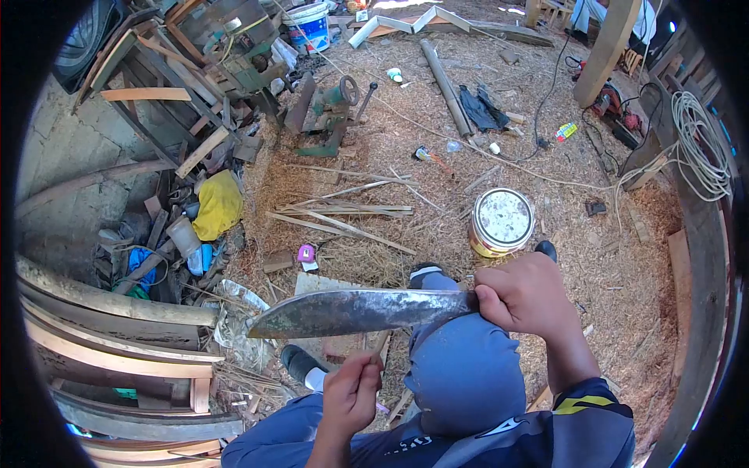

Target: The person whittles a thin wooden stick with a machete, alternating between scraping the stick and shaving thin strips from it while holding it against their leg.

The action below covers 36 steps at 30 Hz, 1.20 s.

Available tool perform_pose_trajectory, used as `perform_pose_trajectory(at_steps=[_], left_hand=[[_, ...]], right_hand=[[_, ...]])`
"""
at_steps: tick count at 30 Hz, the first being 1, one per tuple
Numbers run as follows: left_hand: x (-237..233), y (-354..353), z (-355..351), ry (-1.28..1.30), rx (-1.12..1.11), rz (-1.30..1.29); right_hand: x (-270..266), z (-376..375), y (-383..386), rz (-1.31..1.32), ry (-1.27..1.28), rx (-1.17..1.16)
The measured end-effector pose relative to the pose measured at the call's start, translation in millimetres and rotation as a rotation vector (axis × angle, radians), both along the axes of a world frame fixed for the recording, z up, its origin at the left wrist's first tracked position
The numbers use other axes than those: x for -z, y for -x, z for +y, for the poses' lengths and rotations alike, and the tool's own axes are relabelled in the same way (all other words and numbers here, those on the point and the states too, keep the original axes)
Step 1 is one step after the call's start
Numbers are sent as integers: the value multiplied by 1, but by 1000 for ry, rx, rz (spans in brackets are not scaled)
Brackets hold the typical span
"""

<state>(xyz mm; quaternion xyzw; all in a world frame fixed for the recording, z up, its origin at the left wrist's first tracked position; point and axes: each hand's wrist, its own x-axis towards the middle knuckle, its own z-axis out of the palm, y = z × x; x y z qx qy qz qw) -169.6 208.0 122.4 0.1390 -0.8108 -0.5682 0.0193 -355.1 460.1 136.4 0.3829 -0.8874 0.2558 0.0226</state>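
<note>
A broad machete [359, 310] lies level across the view, its dark, worn blade pointing left. My right hand [524, 292] is wrapped round its handle, above my raised knee [464, 374]. Below the blade, my left hand [353, 392] is closed on a thin wooden strip [381, 344], whose upper end runs up to the blade's lower edge. The rest of the strip is hidden by the hand. Under the blade, on the ground, is a pale flat board [316, 284]. Several long thin strips [351, 209] lie loose on the shavings ahead.
A lidded paint bucket [503, 221] stands ahead of my right hand. A pink tape measure [307, 254] sits left of centre. Farther off are a green metal machine part [331, 109] and a grey pole [446, 87]. Curved timbers [117, 296] line the left; coiled cable [701, 144] hangs right.
</note>
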Motion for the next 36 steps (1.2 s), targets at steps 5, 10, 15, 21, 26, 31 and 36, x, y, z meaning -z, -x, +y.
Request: perform_pose_trajectory(at_steps=[5,10,15,21,26,31,36], left_hand=[[-6,43,24,214,-12,223],[-7,44,23,197,10,211],[4,8,8,93,36,98],[12,-7,-1,39,25,69],[8,15,12,-8,3,86],[-1,43,23,136,8,187],[-2,41,22,280,33,281]], right_hand=[[-1,-10,1,53,-10,-68],[-1,-10,1,64,24,-65],[1,0,0,33,9,-17],[5,6,-2,13,15,19],[1,2,-2,16,-15,-9],[-10,-8,-1,41,-78,-60],[-6,-9,0,57,-10,-63]])
